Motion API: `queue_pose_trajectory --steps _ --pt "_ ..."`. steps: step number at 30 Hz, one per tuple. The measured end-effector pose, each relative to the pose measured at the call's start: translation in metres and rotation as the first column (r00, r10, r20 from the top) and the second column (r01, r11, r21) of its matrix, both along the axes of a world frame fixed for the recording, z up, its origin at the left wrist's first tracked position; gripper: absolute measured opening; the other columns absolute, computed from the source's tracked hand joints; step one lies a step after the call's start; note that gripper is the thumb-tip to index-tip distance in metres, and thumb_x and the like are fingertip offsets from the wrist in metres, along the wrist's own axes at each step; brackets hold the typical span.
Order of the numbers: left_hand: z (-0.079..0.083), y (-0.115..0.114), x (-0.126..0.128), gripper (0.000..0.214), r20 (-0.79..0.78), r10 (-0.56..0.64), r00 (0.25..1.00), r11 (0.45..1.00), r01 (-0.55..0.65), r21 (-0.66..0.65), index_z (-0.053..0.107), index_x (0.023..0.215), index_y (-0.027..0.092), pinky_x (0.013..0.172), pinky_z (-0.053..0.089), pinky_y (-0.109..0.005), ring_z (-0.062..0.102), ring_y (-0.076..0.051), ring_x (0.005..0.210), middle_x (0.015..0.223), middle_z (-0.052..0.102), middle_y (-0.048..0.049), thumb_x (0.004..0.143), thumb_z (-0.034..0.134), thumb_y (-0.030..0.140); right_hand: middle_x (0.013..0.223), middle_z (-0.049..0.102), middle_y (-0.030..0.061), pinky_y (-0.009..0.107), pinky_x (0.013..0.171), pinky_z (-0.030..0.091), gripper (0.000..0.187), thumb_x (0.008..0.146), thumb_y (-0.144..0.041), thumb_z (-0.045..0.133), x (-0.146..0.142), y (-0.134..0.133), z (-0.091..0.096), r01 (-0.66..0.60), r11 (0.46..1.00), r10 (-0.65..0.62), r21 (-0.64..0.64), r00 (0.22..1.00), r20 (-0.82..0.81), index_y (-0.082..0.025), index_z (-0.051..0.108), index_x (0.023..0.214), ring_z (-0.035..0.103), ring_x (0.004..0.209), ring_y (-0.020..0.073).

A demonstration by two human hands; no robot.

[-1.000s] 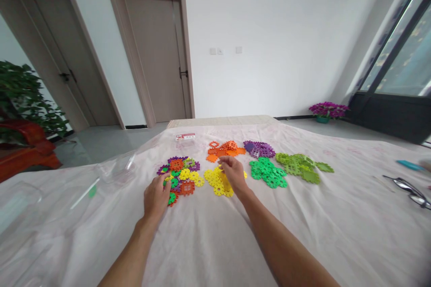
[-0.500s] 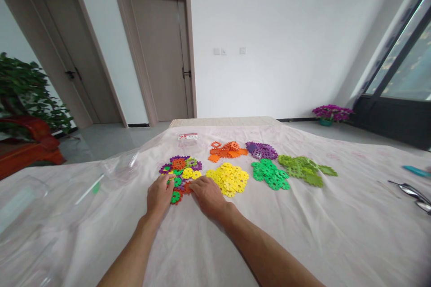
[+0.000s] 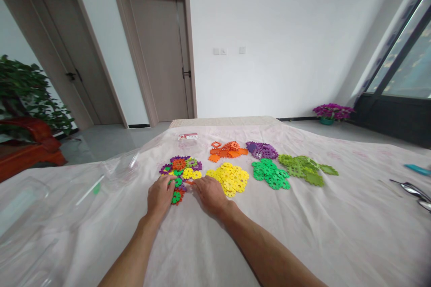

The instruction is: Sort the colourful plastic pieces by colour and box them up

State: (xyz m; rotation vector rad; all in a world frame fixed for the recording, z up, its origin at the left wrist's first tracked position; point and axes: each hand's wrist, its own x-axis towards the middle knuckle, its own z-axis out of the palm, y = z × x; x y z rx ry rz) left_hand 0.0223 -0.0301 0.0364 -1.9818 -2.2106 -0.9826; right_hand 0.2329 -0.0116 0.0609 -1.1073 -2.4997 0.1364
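Note:
A mixed pile of plastic building pieces (image 3: 179,164) in purple, orange, green and yellow lies in front of me on the left. My left hand (image 3: 160,196) rests at its near left side, fingers stretched over the edge and touching a green snowflake disc (image 3: 177,182). On the pile's right side, my right hand (image 3: 211,193) pinches an orange piece (image 3: 189,183), seen nearly edge-on. A heap of yellow snowflake discs (image 3: 232,178) sits just beyond my right hand, partly covered by it. Another green disc (image 3: 176,197) lies over an orange-red piece between my hands.
Sorted heaps of orange pieces (image 3: 224,152), purple pieces (image 3: 264,150), green discs (image 3: 270,174) and light green pieces (image 3: 299,168) lie farther right. Clear plastic packaging (image 3: 43,215) covers the tablecloth's left. Glasses (image 3: 409,189) lie at the far right.
The orange piece at my right fingertips has tilted up from nearly flat to edge-on. My right hand has shifted slightly right; my left hand has barely moved.

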Motion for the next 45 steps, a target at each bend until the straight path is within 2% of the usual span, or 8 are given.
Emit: queue_pose_trajectory --steps 7,11,14,16,19,24,31,45 --pt "-0.007 0.003 -0.004 0.029 -0.004 -0.011 1.000 1.000 0.011 -0.002 0.071 0.104 0.024 0.098 0.045 -0.031 0.063 -0.019 0.111 0.118 0.070 -0.0026 0.092 0.045 0.024 0.073 0.063 0.0022 0.024 0.066 0.041 0.037 0.100 -0.033 0.042 0.009 0.011 0.001 0.048 0.970 -0.149 -0.237 0.890 -0.432 -0.019 0.057 0.069 0.056 0.071 0.0135" --pt "-0.007 0.004 -0.004 0.029 -0.012 0.003 1.000 1.000 -0.003 -0.017 0.071 0.105 0.025 0.098 0.044 -0.030 0.063 -0.019 0.112 0.119 0.070 -0.0017 0.092 0.046 0.024 0.072 0.065 0.0034 0.023 0.054 0.047 0.034 0.091 -0.047 0.053 0.014 0.032 0.005 -0.144 0.768 -0.534 -0.624 0.395 -0.748 -0.018 0.057 0.075 0.059 0.061 0.0130" --pt "-0.007 0.005 -0.003 0.029 -0.022 0.007 1.000 1.000 -0.008 -0.026 0.071 0.104 0.026 0.098 0.044 -0.031 0.063 -0.019 0.112 0.118 0.070 -0.0013 0.091 0.046 0.024 0.093 0.071 0.0086 0.026 0.059 0.055 0.025 0.083 -0.040 0.063 0.016 0.041 0.004 -0.368 0.651 -0.680 -0.664 0.107 -0.726 -0.017 0.060 0.094 0.066 0.068 0.0145" --pt "-0.007 0.005 -0.003 0.029 -0.024 0.007 1.000 1.000 -0.008 -0.030 0.072 0.104 0.026 0.097 0.044 -0.031 0.063 -0.020 0.111 0.118 0.070 -0.0012 0.091 0.046 0.024 0.099 0.071 0.0098 0.028 0.061 0.057 0.029 0.081 -0.030 0.063 0.015 0.039 -0.001 -0.365 0.636 -0.677 -0.680 0.160 -0.718 -0.016 0.060 0.107 0.067 0.070 0.0153" --pt "-0.008 0.005 -0.003 0.028 -0.022 0.007 1.000 1.000 -0.008 -0.027 0.072 0.104 0.026 0.096 0.044 -0.031 0.063 -0.020 0.110 0.117 0.070 -0.0009 0.091 0.046 0.024 0.101 0.071 0.0095 0.031 0.068 0.056 0.035 0.084 -0.019 0.053 0.011 0.029 -0.008 -0.164 0.754 -0.501 -0.636 0.483 -0.718 -0.016 0.062 0.118 0.068 0.079 0.0179" --pt "-0.008 0.005 -0.003 0.028 -0.027 -0.001 1.000 1.000 0.001 -0.014 0.071 0.104 0.026 0.097 0.044 -0.031 0.063 -0.019 0.109 0.117 0.070 -0.0010 0.091 0.047 0.023 0.109 0.071 0.0076 0.033 0.095 0.043 0.026 0.092 -0.013 0.048 0.009 0.010 -0.006 0.004 0.995 -0.031 -0.102 0.963 -0.267 -0.020 0.070 0.103 0.059 0.107 0.0202" --pt "-0.007 0.005 -0.002 0.029 -0.032 0.006 0.999 1.000 -0.007 -0.017 0.072 0.103 0.025 0.097 0.045 -0.031 0.064 -0.020 0.109 0.117 0.071 -0.0013 0.090 0.046 0.022 0.095 0.069 0.0072 0.035 0.083 0.036 0.019 0.095 -0.022 0.050 0.008 0.008 -0.002 0.089 0.993 -0.100 0.083 0.985 0.140 -0.020 0.068 0.088 0.053 0.096 0.0220" --pt "-0.008 0.006 -0.002 0.028 -0.047 -0.003 0.999 1.000 0.002 -0.010 0.071 0.104 0.025 0.097 0.045 -0.031 0.063 -0.020 0.110 0.117 0.071 -0.0019 0.091 0.047 0.023 0.137 0.057 0.0094 0.041 0.113 0.022 0.043 0.100 -0.030 0.043 -0.001 0.015 -0.012 0.164 0.976 -0.168 0.144 0.986 0.016 -0.021 0.049 0.141 0.038 0.133 0.0260"
